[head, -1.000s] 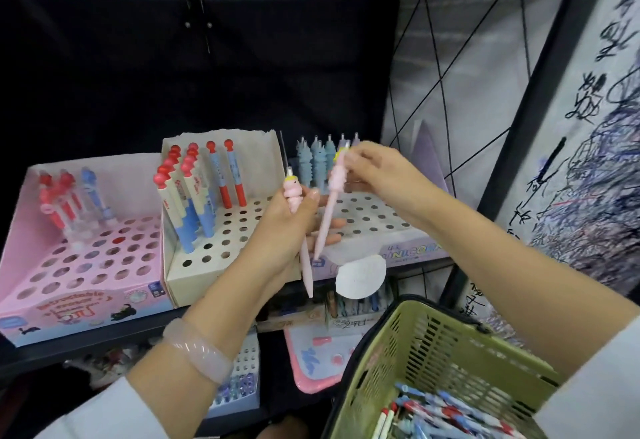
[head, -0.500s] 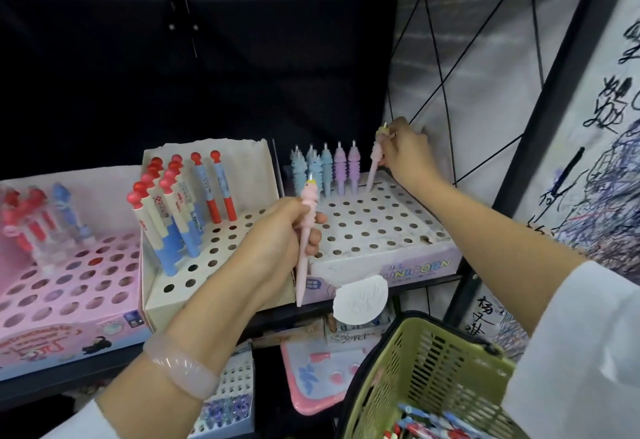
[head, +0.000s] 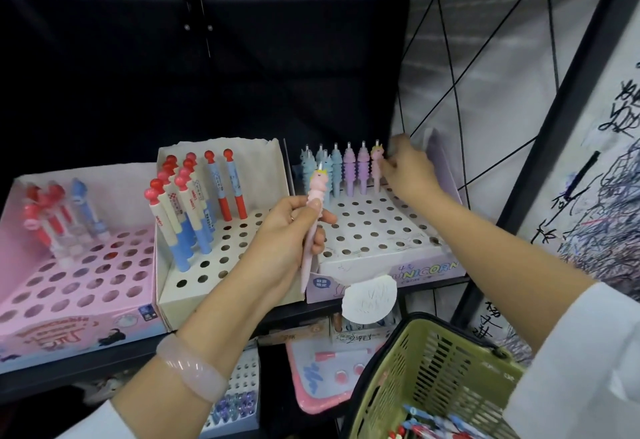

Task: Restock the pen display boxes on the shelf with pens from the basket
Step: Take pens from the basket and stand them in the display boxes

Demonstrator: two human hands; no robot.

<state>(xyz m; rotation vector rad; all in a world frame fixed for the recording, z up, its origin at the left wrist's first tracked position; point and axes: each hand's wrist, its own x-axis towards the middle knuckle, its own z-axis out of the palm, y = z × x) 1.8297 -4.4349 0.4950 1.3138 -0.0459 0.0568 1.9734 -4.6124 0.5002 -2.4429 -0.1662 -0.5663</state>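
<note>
Since half a second ago, the pink pen that the right hand carried toward the unicorn box has come to stand upright in that box's back row, at the right end of the line of blue and purple pens. The right hand is just beside it at the box's back right corner, fingertips touching or nearly touching the barrel; the blur hides whether they pinch it. The left hand is in front of the unicorn box's left edge, fingers and thumb curled round a second pink pen, unicorn head up and tip pointing down. Left of the unicorn box stand a cream box with red-and-blue pens and, further left, a pink box. Below the unicorn box, at the lower right, is the green basket with more pens in it.
</note>
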